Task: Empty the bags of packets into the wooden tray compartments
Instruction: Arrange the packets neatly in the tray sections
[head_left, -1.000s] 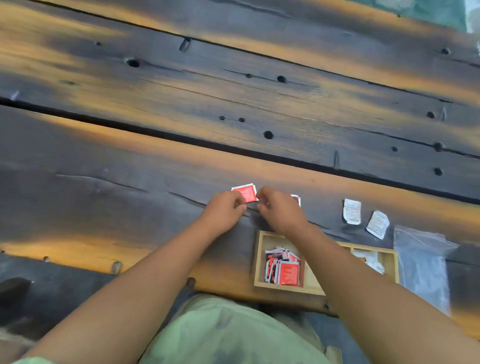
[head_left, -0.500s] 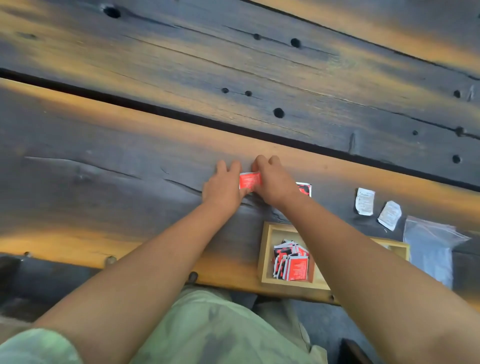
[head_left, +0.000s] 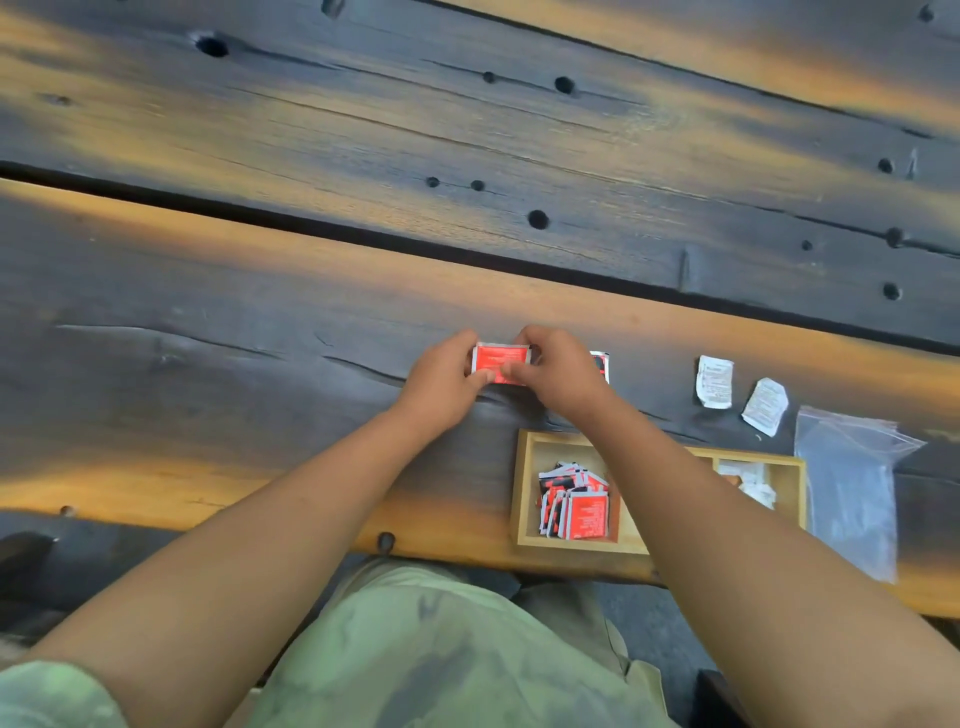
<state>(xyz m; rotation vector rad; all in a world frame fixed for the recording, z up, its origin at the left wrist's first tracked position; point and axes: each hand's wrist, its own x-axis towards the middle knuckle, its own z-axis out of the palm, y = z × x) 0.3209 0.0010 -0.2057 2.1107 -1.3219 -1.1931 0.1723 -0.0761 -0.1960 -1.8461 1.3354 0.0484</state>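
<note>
Dark wood counter (head_left: 208, 395), left hand (head_left: 441, 384) and right hand (head_left: 563, 376) both pinching small red packet (head_left: 500, 359) beyond wooden tray (head_left: 524, 493); probably light, thin, bendy, slippery, best pinched by its edges.

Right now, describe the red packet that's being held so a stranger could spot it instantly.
Start at the wooden tray at the table's near edge, then look beyond its left end. There the left hand and right hand pinch one red packet between them. It is the only packet held, not in the tray.
</note>
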